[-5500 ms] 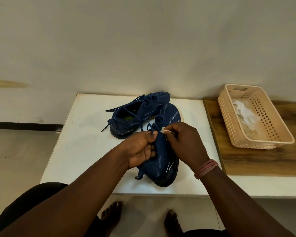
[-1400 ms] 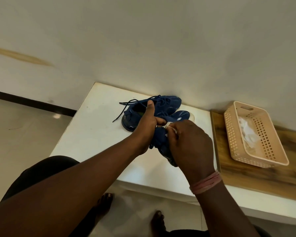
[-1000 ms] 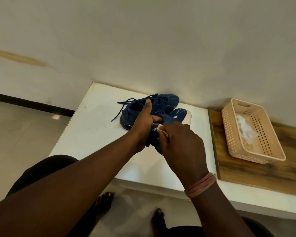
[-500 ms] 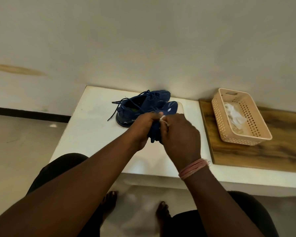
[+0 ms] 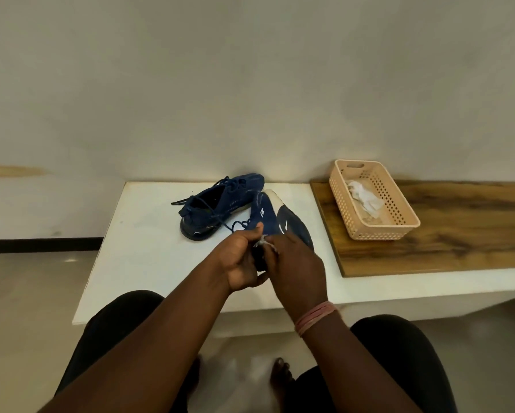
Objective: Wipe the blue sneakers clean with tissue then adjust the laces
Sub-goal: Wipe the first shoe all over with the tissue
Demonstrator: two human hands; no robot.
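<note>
We hold one blue sneaker over the white table and wipe it with tissue.

On the table our left hand curls round the tilted sneaker, its sole turned right; our right hand pinches the tissue against it. The other sneaker lies just behind, and a basket holding crumpled tissue sits well apart on a wooden board.

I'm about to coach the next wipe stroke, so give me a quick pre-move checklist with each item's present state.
1. Left hand grips the tilted blue sneaker: ok.
2. Right hand pinches the white tissue scrap: ok.
3. Tissue touching the sneaker: cannot tell.
4. Second blue sneaker resting apart on the white table: ok.
5. Spare tissue in the peach plastic basket: ok.
6. Second sneaker's laces tidy: not ok, trailing loose.
</note>
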